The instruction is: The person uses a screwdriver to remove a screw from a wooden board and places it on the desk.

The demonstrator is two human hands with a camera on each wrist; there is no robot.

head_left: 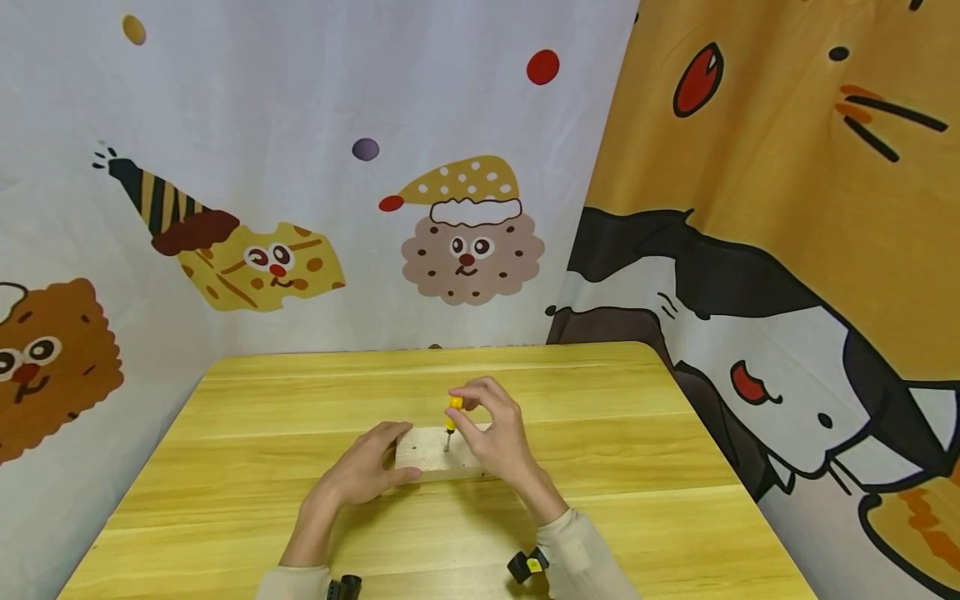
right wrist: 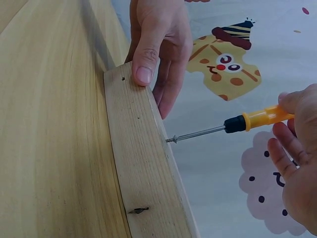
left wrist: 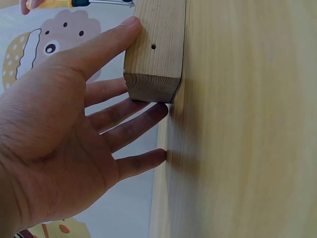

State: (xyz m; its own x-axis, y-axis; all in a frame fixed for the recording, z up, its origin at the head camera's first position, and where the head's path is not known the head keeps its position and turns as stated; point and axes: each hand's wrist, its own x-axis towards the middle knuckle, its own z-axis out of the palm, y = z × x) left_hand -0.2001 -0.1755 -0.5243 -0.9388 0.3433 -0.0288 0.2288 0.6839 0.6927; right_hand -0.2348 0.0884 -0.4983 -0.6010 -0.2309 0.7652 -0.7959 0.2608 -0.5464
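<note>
A pale wooden block [head_left: 429,460] lies on the table, with a small dark hole [left wrist: 153,47] near its left end. My left hand [head_left: 365,468] holds that end between the thumb on the near side and the fingers on the far side. My right hand [head_left: 504,437] grips the yellow handle of a screwdriver [head_left: 454,405], which stands nearly upright over the block. In the right wrist view, the screwdriver's tip meets a screw [right wrist: 171,140] that is partly sunk in the block's upper face, its head still standing proud.
A light wood-grain table [head_left: 247,500] spreads around the block on all sides. A curtain [head_left: 300,100] with cartoon prints hangs behind it and along the right. A dark knot [right wrist: 139,210] marks the block's side. Black wrist cameras [head_left: 527,566] sit below both sleeves.
</note>
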